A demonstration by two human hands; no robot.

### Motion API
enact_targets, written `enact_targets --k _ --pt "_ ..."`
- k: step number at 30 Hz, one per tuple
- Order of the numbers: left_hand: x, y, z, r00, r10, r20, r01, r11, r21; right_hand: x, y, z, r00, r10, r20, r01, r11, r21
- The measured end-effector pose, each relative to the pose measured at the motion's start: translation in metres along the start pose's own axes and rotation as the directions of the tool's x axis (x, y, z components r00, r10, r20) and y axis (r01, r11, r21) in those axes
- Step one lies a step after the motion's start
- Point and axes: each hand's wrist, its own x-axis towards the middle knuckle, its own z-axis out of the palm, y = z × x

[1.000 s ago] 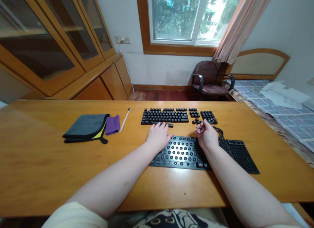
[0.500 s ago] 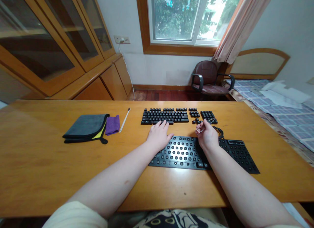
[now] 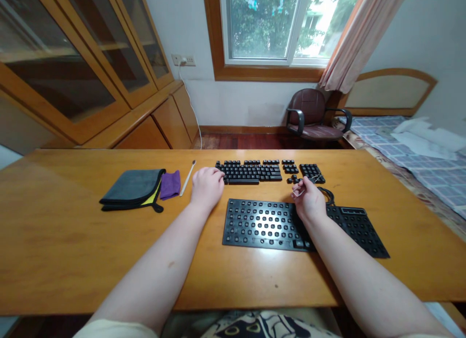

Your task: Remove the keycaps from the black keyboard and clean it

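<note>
My left hand (image 3: 207, 188) is curled at the left end of the laid-out black keycaps (image 3: 251, 172), its thumb side against them. Its fingertips are partly hidden, and I cannot make out what lies between them. My right hand (image 3: 311, 199) is closed on a wire keycap puller (image 3: 299, 193), whose thin metal ends stick out near the number-pad keycaps (image 3: 309, 171). That hand is above the black keyboard base (image 3: 240, 226), which lies flat with most of its switches bare. A few keycaps remain on the base's lower edge by my right wrist.
A folded grey cloth (image 3: 131, 187), a purple cloth (image 3: 170, 185) and a white-handled brush (image 3: 187, 178) lie to the left on the wooden desk (image 3: 73, 250). A coiled black cable (image 3: 328, 195) sits behind the base. Beyond the desk stands a chair (image 3: 309, 109).
My left hand has moved left and away from the keyboard base to the keycaps' left end, its fingers now curled. My right hand stays in place with the keycap puller.
</note>
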Motion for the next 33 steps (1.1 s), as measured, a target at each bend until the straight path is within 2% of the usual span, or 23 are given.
enact_targets --k 4,10,17,27,33 --pt "-0.001 -0.016 0.007 0.999 0.039 -0.004 -0.039 0.999 0.001 0.000 -0.001 0.001 1.000 -0.001 -0.007 0.001 1.000 0.002" --pt "-0.002 -0.010 0.020 0.994 0.097 0.046 -0.096 0.995 -0.036 0.001 -0.002 0.001 1.000 -0.009 -0.012 0.009 1.000 -0.012" --pt "-0.001 -0.011 0.021 0.997 0.053 0.048 -0.051 0.997 -0.050 0.001 -0.001 -0.002 1.000 -0.019 0.004 0.019 0.999 -0.028" --pt "-0.001 -0.011 0.025 0.994 0.082 0.067 -0.081 0.996 -0.030 0.001 -0.002 0.000 1.000 -0.001 0.001 0.001 1.000 -0.011" --pt "0.001 -0.013 0.026 0.996 0.051 0.070 -0.049 0.998 -0.039 0.000 -0.002 0.001 1.000 -0.006 0.004 0.006 1.000 -0.014"
